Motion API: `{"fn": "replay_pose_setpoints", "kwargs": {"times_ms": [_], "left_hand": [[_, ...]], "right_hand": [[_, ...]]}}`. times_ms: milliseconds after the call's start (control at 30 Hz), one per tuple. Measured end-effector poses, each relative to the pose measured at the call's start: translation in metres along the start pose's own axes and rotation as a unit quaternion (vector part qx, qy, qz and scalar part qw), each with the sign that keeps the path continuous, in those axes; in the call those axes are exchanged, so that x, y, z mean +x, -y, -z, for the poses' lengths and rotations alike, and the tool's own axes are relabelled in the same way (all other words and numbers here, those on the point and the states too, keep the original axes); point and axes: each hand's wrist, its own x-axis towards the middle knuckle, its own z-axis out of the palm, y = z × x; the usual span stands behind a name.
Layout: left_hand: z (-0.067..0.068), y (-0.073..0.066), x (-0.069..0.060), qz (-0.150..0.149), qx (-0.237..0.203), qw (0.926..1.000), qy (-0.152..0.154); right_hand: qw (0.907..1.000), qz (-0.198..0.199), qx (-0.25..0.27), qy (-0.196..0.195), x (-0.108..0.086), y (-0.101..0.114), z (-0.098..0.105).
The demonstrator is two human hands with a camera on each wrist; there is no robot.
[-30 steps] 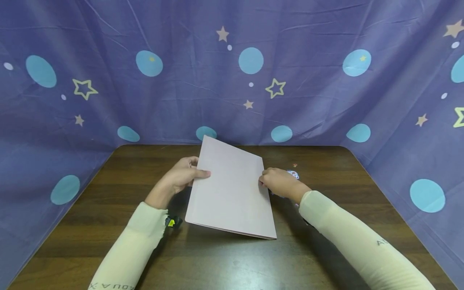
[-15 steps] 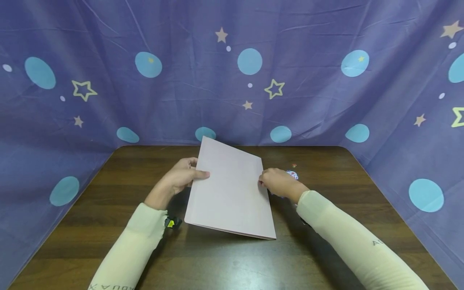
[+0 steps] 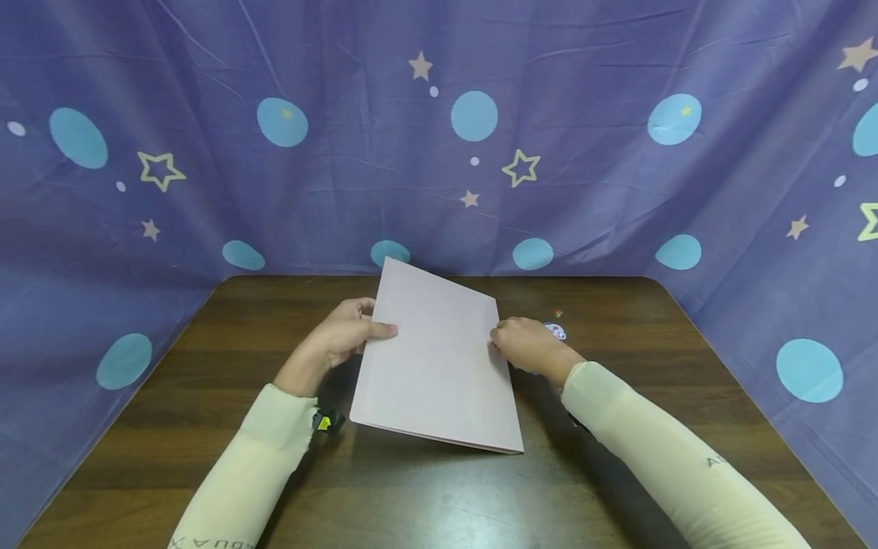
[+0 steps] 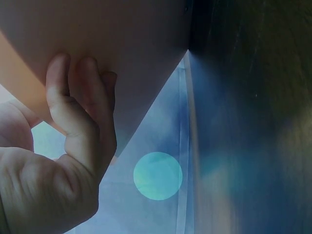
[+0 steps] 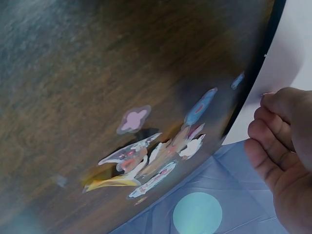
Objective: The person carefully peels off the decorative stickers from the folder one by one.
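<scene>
A large white folder is held tilted above the table, its lower right corner slightly parted into layers. My left hand grips its left edge, thumb on the front face. In the left wrist view the left fingers support it from behind. My right hand is curled at the folder's right edge. In the right wrist view its fingertips meet the white surface, with a tiny reddish sliver beside them; the exact pinch is partly hidden.
Several colourful flat cut-outs lie on the wooden table by the right hand, among them a pink flower shape, a blue oblong and a yellow piece. A purple star-patterned cloth hangs behind.
The right forearm has shifted slightly to the left. Both hands stay at the same edges of the folder, which has hardly moved.
</scene>
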Motion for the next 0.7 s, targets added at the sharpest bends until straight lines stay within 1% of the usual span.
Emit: {"fn": "replay_pose_setpoints", "kwargs": {"times_ms": [167, 267, 500, 700], "left_hand": [[0.0, -0.001, 0.0, 0.002, -0.001, 1.0, 0.001], [0.0, -0.001, 0.0, 0.002, -0.001, 1.0, 0.001], [0.001, -0.001, 0.0, 0.003, 0.0, 1.0, 0.0], [0.001, -0.001, 0.0, 0.002, 0.003, 1.0, 0.0]], "right_hand": [[1.0, -0.002, 0.002, -0.004, 0.002, -0.002, -0.002], [0.9999, -0.002, 0.009, -0.013, 0.002, -0.005, -0.002], [0.9991, -0.019, 0.037, -0.006, 0.001, -0.012, 0.006], [0.9987, -0.021, 0.043, -0.016, -0.002, -0.021, 0.01]]}}
